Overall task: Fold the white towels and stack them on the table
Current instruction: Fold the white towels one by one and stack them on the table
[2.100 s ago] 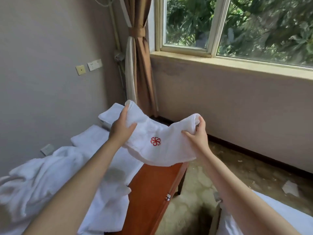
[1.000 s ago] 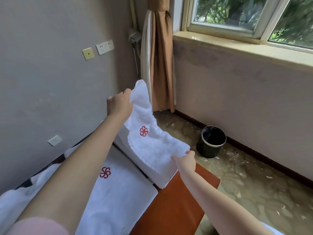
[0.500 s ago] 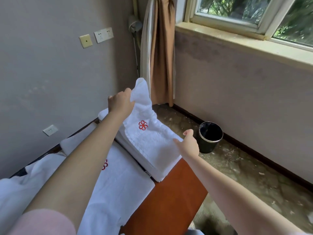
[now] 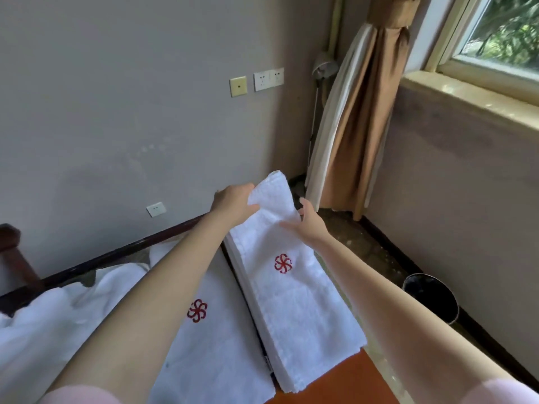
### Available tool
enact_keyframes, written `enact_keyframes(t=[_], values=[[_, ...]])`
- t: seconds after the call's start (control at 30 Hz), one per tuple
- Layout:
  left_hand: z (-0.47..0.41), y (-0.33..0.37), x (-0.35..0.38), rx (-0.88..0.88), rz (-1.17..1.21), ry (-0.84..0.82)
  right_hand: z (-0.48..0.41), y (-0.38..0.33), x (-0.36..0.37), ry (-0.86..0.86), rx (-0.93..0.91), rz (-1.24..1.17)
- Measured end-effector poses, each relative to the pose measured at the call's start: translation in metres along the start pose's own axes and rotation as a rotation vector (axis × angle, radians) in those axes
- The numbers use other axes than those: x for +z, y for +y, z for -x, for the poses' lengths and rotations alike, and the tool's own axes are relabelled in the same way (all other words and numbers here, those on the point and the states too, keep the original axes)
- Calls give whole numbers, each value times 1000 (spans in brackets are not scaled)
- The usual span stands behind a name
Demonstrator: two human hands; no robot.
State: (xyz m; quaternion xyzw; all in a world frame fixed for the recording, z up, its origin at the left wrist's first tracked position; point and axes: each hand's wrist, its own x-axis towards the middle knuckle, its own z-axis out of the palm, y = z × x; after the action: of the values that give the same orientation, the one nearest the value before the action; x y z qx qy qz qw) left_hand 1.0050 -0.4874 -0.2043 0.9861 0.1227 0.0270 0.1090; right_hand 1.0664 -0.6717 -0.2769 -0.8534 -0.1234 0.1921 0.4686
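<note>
2 hands work on 1 towel. The left hand (image 4: 234,204) pinches the far end of the folded towel (image 4: 294,301) and holds that end up in the air. The right hand (image 4: 312,224) has loose, straight fingers. It touches the right side of that same end and grips nothing.

The rest of the towel lies flat on top of the stack (image 4: 309,377), with its red flower (image 4: 283,263) facing up. The stack sits on the brown tabletop (image 4: 350,386).

To do this step well, I think the left hand should bring the far end down slowly, so it does not flop or bunch up. The edges should line up with the towels under it. The right hand can then slide flat over the top to rub out bumps. It should push softly, because the stack looks close to the side of the tabletop and could slip.

Just left of the stack, 1 more towel (image 4: 210,360) lies spread flat. Past it sits a heap of loose white towels (image 4: 43,330), which I think need folding too. On the floor to the right stands a black bin (image 4: 428,298)
</note>
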Motion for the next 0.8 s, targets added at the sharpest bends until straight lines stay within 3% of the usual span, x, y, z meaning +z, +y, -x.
enact_keyframes(t=[0.2,0.37,0.63,0.8], values=[[-46,-24,29,-77,-26,-129,-63,12,12,-196,117,-146],[-79,-50,67,-147,-90,-209,-94,22,31,-237,166,-24],[-93,-88,129,-288,101,-375,-98,45,54,-132,52,207],[-92,-98,131,-242,35,-254,-94,41,60,-68,-52,302]])
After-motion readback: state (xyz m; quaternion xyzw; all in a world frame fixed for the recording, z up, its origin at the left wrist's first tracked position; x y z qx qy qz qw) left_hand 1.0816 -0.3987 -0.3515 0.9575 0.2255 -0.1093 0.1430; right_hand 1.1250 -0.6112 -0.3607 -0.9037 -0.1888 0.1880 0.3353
